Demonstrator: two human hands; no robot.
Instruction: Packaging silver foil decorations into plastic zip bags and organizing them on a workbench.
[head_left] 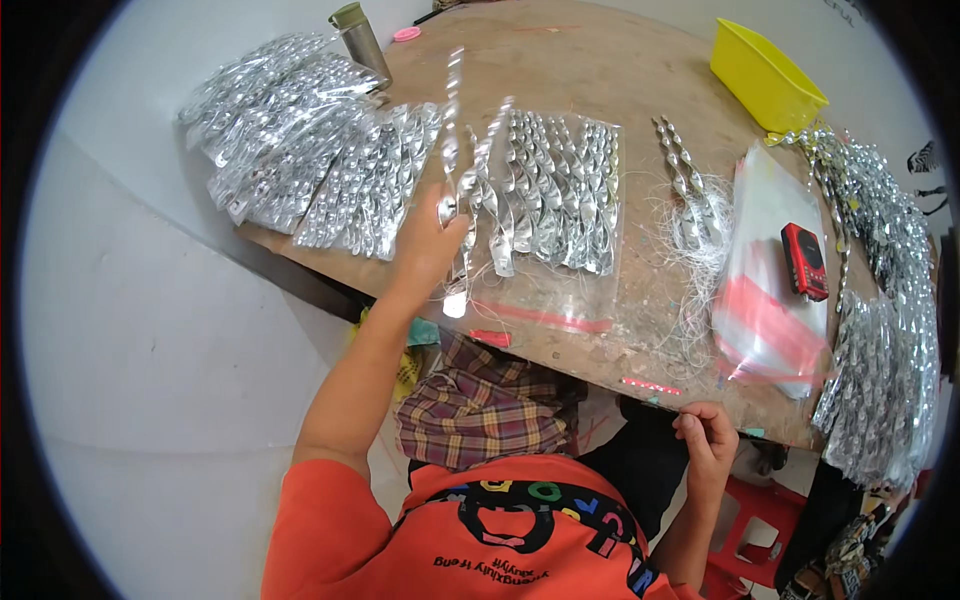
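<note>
A long silver twisted spiral strip (452,130) stands nearly upright above a wooden table (590,70), pinched at its lower end by the person's left hand (432,240). The fingers of that hand are closed around the strip's base, with the forearm reaching up from an orange sleeve at the bottom of the view. The strip's upper part is blurred.

Just right of the held strip, a clear plastic bag (560,200) lies flat on the table, filled with a row of similar silver spirals; a red sealing stripe runs along its near edge. To the left, several filled bags of spirals (300,140) overlap in a fanned pile at the table's corner. A grey metal flask (360,40) stands behind them, with a small pink lid beside it.

The right hand (708,440) rests at the near edge of the table, fingers curled in; whether it holds anything cannot be told.

Further right, a few loose spirals (690,190) lie among fine white threads. Beside them sits a stack of empty clear bags (765,280) with a small red device (804,260) on top. A yellow plastic bin (765,75) stands at the far right, and more loose silver spirals (885,300) trail down the right edge.
</note>
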